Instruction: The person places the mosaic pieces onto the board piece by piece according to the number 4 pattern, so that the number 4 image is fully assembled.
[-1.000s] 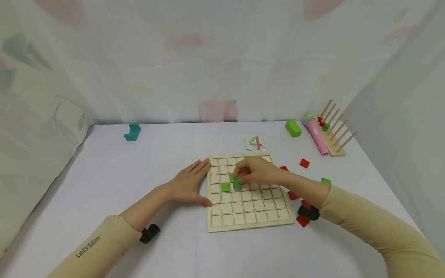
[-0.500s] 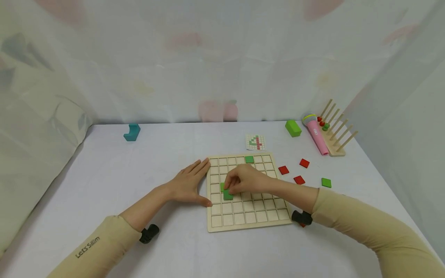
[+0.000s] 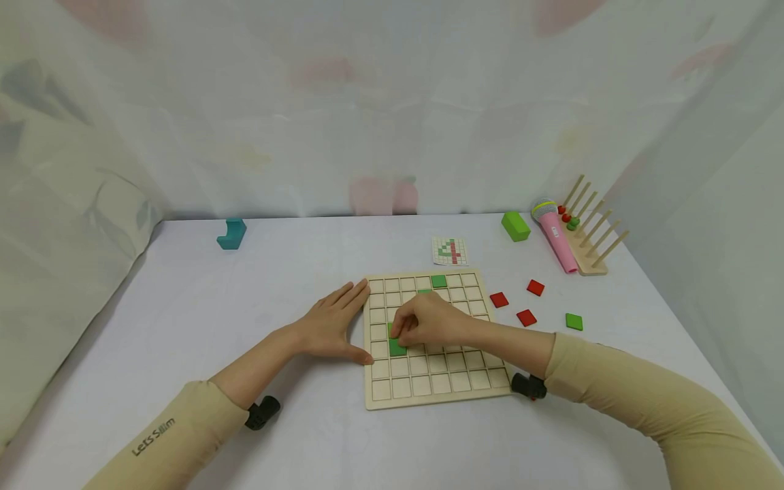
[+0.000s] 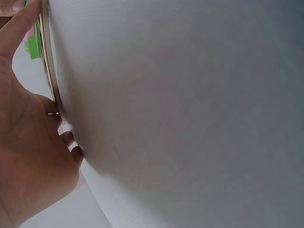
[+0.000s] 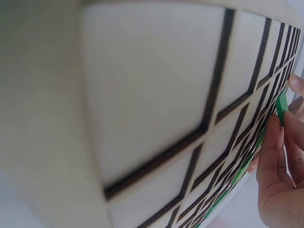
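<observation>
A wooden grid board (image 3: 441,385) lies mid-table. My left hand (image 3: 331,330) is spread at its left side, with thumb and fingertips along the edge; the left wrist view shows its palm side (image 4: 35,156). Over the board, my right hand (image 3: 431,320) pinches a square green tile (image 3: 397,348) between thumb and fingers. The tile sits at a left-hand cell, just in front of another green tile (image 3: 390,329), partly covered by the fingers. From the right wrist, the held tile (image 5: 282,105) looks tilted against the grid. Further green tiles lie toward the far edge, one (image 3: 438,281) fully visible.
Right of the board lie several red tiles (image 3: 499,300) and a loose green tile (image 3: 574,321). Behind it is a pattern card (image 3: 450,251). Farther back are a green block (image 3: 516,226), a pink toy microphone (image 3: 560,241), a pegged wooden stand (image 3: 593,267) and a teal block (image 3: 232,233).
My right hand has carried the green tile left and nearer to me, down onto a cell in front of the leftmost green tile. The left hand has stayed in place.
</observation>
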A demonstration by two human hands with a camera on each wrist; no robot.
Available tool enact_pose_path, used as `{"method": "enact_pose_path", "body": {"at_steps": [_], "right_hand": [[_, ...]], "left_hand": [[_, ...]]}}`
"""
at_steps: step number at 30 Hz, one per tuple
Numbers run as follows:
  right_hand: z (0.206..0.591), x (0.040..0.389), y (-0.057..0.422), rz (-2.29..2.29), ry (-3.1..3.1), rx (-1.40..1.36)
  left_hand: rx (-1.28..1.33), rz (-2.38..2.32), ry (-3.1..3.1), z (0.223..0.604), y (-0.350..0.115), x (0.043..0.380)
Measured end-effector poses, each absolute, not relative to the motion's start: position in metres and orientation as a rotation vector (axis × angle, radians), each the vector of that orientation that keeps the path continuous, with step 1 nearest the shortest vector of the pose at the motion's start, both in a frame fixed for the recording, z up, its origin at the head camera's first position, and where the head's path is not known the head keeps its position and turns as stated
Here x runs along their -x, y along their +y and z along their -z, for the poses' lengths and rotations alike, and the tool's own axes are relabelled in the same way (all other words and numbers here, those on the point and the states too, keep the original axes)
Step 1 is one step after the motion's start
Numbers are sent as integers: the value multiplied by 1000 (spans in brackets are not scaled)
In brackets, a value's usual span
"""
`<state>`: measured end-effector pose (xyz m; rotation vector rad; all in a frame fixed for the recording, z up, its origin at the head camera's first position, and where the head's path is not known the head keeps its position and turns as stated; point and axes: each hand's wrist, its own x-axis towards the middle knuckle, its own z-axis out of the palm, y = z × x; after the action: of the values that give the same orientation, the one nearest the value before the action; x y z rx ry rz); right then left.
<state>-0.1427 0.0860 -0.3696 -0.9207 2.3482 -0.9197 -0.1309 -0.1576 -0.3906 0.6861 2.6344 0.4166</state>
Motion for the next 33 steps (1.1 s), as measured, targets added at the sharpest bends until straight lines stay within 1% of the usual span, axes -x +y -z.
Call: {"method": "enact_pose_path", "body": {"at_steps": [33], "right_hand": [[368,140,86,837,2418,957]], "left_hand": [[-699,-413,2637,392,-158,131]]}}
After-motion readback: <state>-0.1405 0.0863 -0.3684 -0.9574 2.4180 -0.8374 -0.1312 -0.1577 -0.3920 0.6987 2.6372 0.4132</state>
